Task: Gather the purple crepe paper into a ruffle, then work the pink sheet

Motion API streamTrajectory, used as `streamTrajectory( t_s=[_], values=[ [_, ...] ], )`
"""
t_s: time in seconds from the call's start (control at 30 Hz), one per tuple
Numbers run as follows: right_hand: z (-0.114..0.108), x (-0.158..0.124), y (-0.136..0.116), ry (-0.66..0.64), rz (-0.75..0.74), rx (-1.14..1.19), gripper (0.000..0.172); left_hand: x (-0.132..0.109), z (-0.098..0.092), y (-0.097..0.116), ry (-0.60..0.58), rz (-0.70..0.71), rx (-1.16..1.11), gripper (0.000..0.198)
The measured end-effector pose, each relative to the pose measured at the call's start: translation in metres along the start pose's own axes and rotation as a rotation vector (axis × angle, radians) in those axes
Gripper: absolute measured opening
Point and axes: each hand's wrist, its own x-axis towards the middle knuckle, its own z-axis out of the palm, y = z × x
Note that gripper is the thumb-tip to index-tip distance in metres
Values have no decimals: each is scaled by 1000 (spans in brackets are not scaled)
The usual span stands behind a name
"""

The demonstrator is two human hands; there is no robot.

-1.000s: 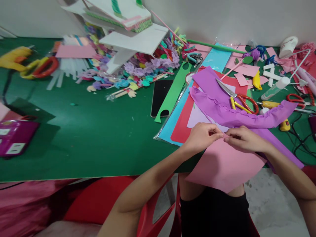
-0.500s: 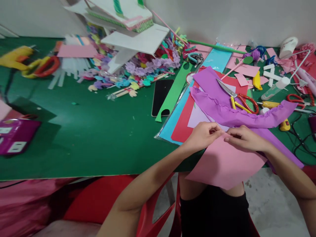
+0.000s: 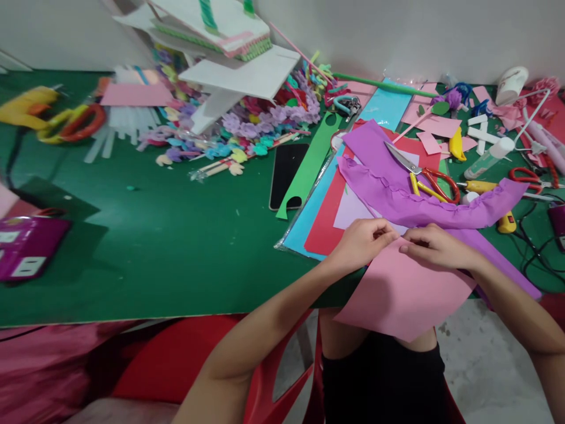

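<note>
A pink paper sheet (image 3: 408, 291) hangs over the table's front edge, above the lap. My left hand (image 3: 368, 240) pinches its top edge, fingers curled together. Close beside it, my right hand (image 3: 435, 246) is closed on the same edge, thumb over the paper. Just beyond both hands lies a gathered purple strip (image 3: 424, 211). Red-handled scissors (image 3: 441, 181) rest half open behind that strip, on a flat purple sheet (image 3: 366, 141). Red paper (image 3: 324, 229) and a blue pack (image 3: 298, 235) are underneath.
A black phone (image 3: 286, 174) lies partly under a green strip (image 3: 311, 168). A white stand (image 3: 242, 70) and colourful flower pieces (image 3: 247, 126) are at the back. Glue bottle (image 3: 489, 159) stands at right; purple box (image 3: 33, 247) and yellow glue gun (image 3: 26, 109) at left.
The view has shifted very slightly. Both hands keep the same hold on the pink paper, with no clear movement.
</note>
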Motion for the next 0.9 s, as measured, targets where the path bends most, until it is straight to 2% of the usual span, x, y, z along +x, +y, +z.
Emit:
streamTrajectory(
  t_s=[0.47,0.67,0.8,0.9],
  values=[
    [1,0,0,4,-22,9,30,-1,1,-1,25,-17,-176,17],
    [-1,-2,-1,-10,-20,-10,33,-2,3,-1,34,-38,-197,6],
    [1,-1,-1,68,-66,71,29,-2,2,0,26,-50,-220,6],
    [5,0,1,159,-116,48,26,-3,2,0,12,-51,-210,9]
  ],
)
